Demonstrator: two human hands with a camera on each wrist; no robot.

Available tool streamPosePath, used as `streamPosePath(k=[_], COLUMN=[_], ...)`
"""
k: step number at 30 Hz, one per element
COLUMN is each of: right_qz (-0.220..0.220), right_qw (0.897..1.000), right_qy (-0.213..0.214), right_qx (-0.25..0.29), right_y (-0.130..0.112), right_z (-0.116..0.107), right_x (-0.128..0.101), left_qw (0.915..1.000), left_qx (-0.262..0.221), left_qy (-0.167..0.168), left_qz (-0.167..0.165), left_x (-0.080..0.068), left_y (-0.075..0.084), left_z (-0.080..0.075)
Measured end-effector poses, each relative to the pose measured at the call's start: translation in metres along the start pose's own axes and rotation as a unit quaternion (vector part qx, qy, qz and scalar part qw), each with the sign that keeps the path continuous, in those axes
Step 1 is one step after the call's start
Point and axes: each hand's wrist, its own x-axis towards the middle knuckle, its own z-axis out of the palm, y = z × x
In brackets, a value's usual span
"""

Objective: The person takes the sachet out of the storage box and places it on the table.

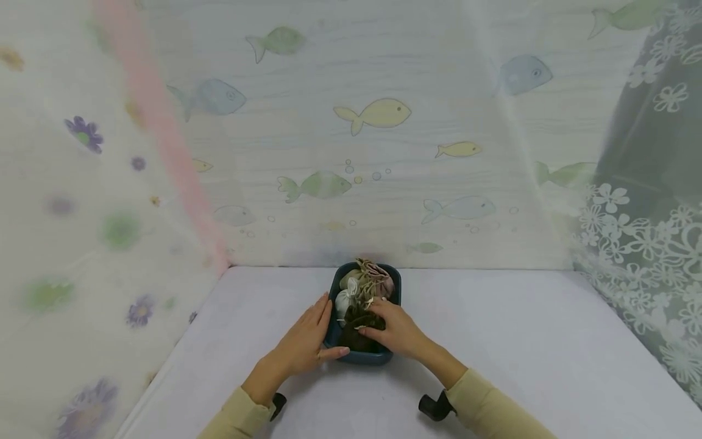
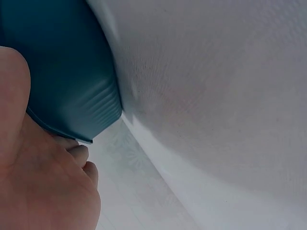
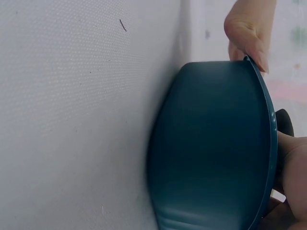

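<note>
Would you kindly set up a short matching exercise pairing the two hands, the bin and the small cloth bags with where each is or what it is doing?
Column one:
1. left hand
2. right hand
3. blue bin
4. pale cloth bags

Column two:
A. stands on the white table
B. rests flat against the bin's outer side
C. heaped in the bin's far half
D. fingers on a dark bag inside the bin

Pairs: 1-B, 2-D, 3-A, 4-C

Bright, even, diffuse light; soft faint shadows; wide-angle edge distortion; wrist views blurred.
</note>
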Motion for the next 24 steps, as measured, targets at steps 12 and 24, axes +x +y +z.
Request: streamPosePath(k=[12, 24], right_qz=[-0.035, -0.045], right_qw=[0.999, 0.996], right_qy=[-0.012, 0.001], right_qx=[0.033, 0.074], right_y=[-0.004, -0.015], right_z=[-0.005, -0.03], right_x=[-0.002, -0.002], left_qw=[0.9999, 0.9998], left_qx=[-0.011, -0.018], left_qy=[0.008, 0.004], left_qz=[-0.003, -0.004], left_x=[0.0, 0.0], left_y=[0.0, 0.001], left_z=[0.003, 0.0])
